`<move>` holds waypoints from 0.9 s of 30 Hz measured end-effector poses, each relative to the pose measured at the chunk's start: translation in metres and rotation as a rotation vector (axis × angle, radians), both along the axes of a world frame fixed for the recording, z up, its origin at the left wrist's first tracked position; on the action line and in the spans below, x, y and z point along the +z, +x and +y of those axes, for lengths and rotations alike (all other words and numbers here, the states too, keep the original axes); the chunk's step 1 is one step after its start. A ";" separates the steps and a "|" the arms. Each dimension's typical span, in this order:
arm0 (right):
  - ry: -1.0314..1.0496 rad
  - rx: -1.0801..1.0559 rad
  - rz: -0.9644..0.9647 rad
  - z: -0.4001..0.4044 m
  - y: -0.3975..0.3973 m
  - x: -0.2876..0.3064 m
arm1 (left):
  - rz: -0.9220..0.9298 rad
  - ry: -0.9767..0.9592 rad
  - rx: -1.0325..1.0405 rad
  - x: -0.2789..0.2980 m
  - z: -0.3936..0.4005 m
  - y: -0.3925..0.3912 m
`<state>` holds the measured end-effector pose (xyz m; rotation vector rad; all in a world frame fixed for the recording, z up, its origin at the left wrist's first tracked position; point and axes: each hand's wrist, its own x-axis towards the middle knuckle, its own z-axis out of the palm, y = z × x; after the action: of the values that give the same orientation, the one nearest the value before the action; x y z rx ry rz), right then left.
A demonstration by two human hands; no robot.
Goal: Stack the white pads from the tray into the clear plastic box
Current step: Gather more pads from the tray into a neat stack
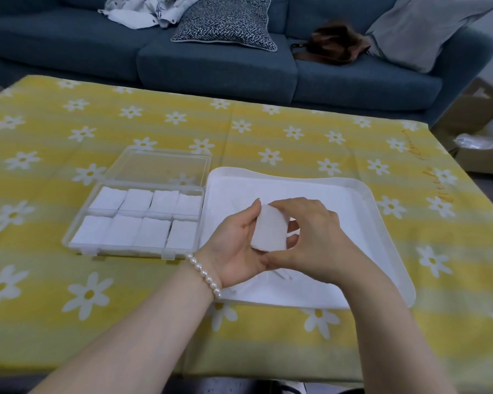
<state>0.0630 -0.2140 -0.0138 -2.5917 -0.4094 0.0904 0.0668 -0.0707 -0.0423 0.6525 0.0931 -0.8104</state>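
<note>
A small stack of white pads [269,228] is held above the white tray [382,223]. My left hand [236,245], with a pearl bracelet at the wrist, cups the stack from below and the left. My right hand [310,240] grips it from the right, thumb under and fingers over the top. To the left lies the clear plastic box [77,237], its lid [160,166] open flat behind it. Two rows of white pads [143,217] fill the box. A white layer covers the tray floor; I cannot tell single pads there.
The table carries a yellow cloth with white daisies [296,132]. A blue sofa [211,66] with cushions, clothes and a brown bag stands behind the table. Cardboard boxes [478,143] sit on the floor at the right.
</note>
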 end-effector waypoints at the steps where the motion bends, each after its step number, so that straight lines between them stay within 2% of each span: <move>1: -0.004 -0.002 -0.003 0.000 0.000 0.000 | -0.004 0.010 -0.002 -0.001 0.000 0.000; 10: -0.058 0.001 0.012 0.001 0.001 -0.004 | 0.009 0.137 0.044 -0.005 -0.004 0.000; 16: -0.068 0.026 0.030 0.000 0.002 -0.005 | 0.023 0.149 0.046 -0.007 -0.003 0.002; 17: -0.031 0.031 0.066 -0.001 0.001 -0.004 | 0.032 0.156 0.051 -0.007 -0.003 0.003; 19: 0.179 0.004 0.180 -0.006 0.002 0.000 | 0.052 0.157 0.083 -0.004 0.000 0.005; 22: 0.406 -0.183 0.137 -0.028 0.015 -0.001 | 0.063 0.140 0.180 0.002 0.012 0.011; 25: 0.344 -0.456 0.042 -0.057 0.034 -0.018 | 0.029 0.223 0.288 0.005 0.029 0.018; 27: 0.268 -0.566 0.097 -0.070 0.043 -0.036 | -0.002 0.334 0.348 0.002 0.035 0.020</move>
<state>0.1057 -0.2836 -0.0495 -2.3278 0.3310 -0.0350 0.0868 -0.0355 -0.0398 0.9219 0.3365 -0.4601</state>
